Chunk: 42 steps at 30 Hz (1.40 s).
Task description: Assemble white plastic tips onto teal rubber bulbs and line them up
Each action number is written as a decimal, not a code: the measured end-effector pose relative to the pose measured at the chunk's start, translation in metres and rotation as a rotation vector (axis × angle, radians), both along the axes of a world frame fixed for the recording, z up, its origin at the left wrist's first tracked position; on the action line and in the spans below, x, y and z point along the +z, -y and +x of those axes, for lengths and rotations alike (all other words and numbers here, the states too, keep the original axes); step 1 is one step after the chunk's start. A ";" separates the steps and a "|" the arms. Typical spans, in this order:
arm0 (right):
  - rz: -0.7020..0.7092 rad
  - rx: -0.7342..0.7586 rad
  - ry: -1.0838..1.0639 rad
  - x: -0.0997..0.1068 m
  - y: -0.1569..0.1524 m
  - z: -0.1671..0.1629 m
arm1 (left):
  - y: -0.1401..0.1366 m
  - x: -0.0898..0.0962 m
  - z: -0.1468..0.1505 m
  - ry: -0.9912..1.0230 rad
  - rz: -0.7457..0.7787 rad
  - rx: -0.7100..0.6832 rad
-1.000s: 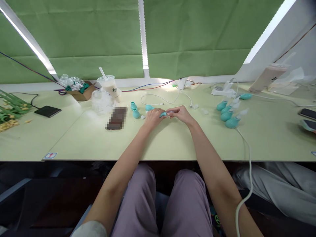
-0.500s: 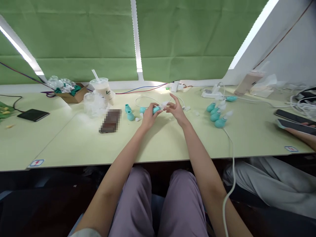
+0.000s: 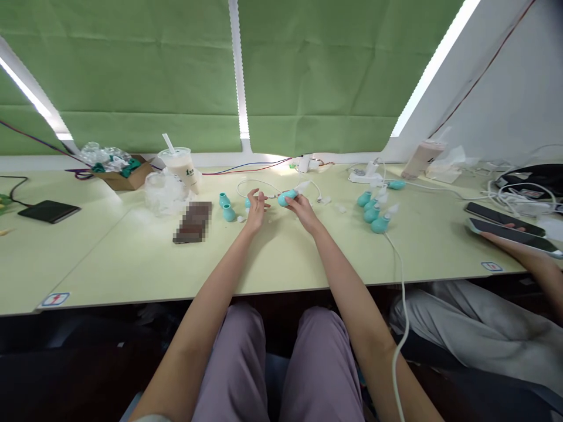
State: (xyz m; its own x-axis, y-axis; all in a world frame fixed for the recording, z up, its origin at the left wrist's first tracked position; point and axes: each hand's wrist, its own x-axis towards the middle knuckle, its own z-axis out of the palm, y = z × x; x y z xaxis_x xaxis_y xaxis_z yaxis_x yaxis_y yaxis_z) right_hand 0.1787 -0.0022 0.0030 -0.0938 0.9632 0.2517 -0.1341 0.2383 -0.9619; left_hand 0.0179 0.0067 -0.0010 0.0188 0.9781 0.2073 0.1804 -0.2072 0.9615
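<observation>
My right hand (image 3: pixel 304 210) holds a teal bulb syringe (image 3: pixel 287 198) with a translucent white nozzle (image 3: pixel 302 186) pointing up and right. Left of it, my left hand (image 3: pixel 257 210) is open, fingers spread and apart from the syringe. Part of another teal bulb (image 3: pixel 247 204) shows behind that hand. Two teal bulbs without nozzles (image 3: pixel 229 212) stand further left, their round mouths upward. Small white pieces (image 3: pixel 240 219) lie near them and also right of my right hand. On the right, several teal bulb syringes with nozzles (image 3: pixel 379 224) are grouped together.
A blurred dark rectangular thing (image 3: pixel 193 221), a plastic bag (image 3: pixel 162 193) and a drink cup (image 3: pixel 178 164) are on the left. Behind them stands a cardboard box (image 3: pixel 134 176). A white cable (image 3: pixel 402 305) hangs over the front edge. At right, another person's hand (image 3: pixel 505 240) holds a phone.
My left hand has let go of the bulb syringe and moved slightly left. My right hand has shifted from the nozzle to the bulb and now holds it. The view has turned slightly.
</observation>
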 end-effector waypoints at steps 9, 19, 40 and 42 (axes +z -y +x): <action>0.078 -0.418 0.304 -0.016 -0.019 0.025 | -0.012 -0.013 -0.015 -0.034 -0.024 0.054; 0.029 -0.269 0.227 -0.018 -0.017 0.020 | -0.008 -0.009 -0.014 -0.042 -0.004 -0.035; 0.041 -0.353 0.325 -0.024 -0.018 0.021 | -0.008 -0.008 -0.017 -0.234 0.109 -0.070; 0.057 -0.375 0.364 -0.020 -0.015 0.018 | -0.010 -0.010 -0.016 -0.264 0.115 -0.083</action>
State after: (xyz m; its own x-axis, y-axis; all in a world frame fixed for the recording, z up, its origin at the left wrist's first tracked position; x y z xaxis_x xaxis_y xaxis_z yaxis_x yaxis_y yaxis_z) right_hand 0.1966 0.0127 -0.0165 0.1635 0.9333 0.3196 0.3109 0.2587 -0.9145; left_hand 0.0016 0.0168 -0.0112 0.1656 0.9414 0.2937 0.3992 -0.3363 0.8529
